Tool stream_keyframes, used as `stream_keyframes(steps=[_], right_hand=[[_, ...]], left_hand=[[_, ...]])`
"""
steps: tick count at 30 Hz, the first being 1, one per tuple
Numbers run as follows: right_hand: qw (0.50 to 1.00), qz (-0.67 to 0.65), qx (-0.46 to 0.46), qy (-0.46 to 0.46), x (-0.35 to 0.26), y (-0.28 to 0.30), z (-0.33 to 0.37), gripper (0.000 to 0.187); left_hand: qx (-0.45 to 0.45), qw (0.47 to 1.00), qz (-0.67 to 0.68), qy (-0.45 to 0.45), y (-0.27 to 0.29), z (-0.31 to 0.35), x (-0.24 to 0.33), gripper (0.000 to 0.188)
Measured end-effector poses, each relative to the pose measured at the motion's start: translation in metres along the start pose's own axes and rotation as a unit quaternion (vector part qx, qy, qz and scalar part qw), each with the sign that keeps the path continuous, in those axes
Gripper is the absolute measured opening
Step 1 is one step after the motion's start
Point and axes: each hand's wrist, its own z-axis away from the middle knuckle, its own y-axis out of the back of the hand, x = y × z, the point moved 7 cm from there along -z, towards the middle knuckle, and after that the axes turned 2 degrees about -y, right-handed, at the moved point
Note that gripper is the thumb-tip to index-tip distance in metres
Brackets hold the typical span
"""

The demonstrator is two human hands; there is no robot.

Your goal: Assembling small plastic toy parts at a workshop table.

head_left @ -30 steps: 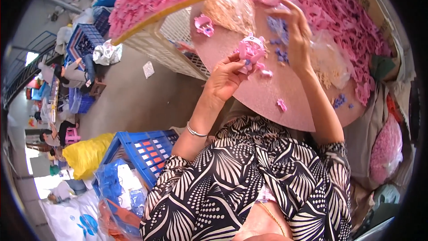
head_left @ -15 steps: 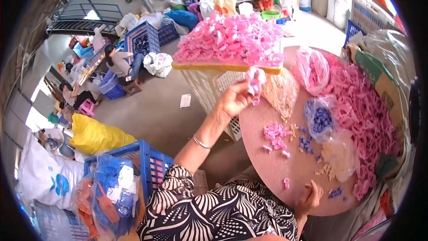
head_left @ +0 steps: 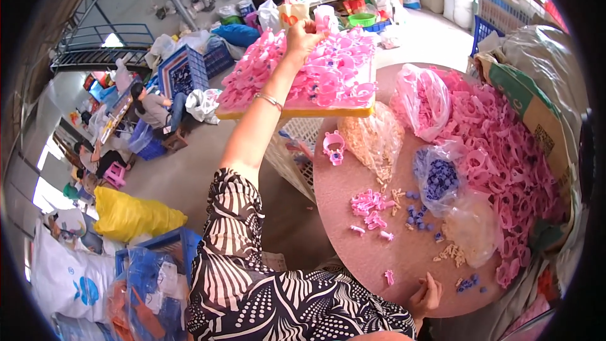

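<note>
My left hand (head_left: 304,41) reaches out over the heap of pink plastic pieces (head_left: 265,69) on a yellow-edged tray. Its fingers are pinched on a pale pink ring-shaped piece (head_left: 326,20), partly hard to separate from the things behind. My right hand (head_left: 427,295) rests at the near edge of the round table (head_left: 353,259), fingers loosely bent and apart, holding nothing visible. A small pink piece (head_left: 389,276) lies beside it. Farther off are a small pink cluster (head_left: 369,205), blue bits (head_left: 416,216) and a single pink ring (head_left: 334,148).
Bags of beige bits (head_left: 372,136) and blue bits (head_left: 440,177) lie on the table. A large pink mass (head_left: 505,177) fills its right side. At my left stand a blue crate (head_left: 189,243) and a yellow sack (head_left: 136,215). Other people sit farther away.
My left hand has moved from the tray's near edge up and away, over the far part of the pink heap. The view has shifted slightly; my right hand stays at the table edge.
</note>
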Motion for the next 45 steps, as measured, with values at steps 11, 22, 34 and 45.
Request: stream_keyframes(steps=[11, 22, 34, 45], right_hand=[[1.000, 0.000, -0.023, -0.004, 0.005, -0.003, 0.004, 0.032], [0.999, 0.012, -0.025, -0.028, 0.014, -0.005, 0.007, 0.025], [1.000, 0.015, -0.017, -0.021, 0.016, -0.007, 0.005, 0.023], [0.999, -0.006, -0.018, -0.029, 0.002, -0.002, 0.000, 0.029]], left_hand=[[-0.113, 0.956, -0.229, -0.146, -0.049, -0.032, -0.005, 0.040], [-0.315, 0.784, -0.467, -0.259, -0.071, -0.008, -0.007, 0.037], [-0.431, 0.768, -0.439, -0.178, -0.073, -0.026, -0.014, 0.056], [-0.389, 0.763, -0.482, -0.184, -0.067, -0.030, -0.005, 0.062]])
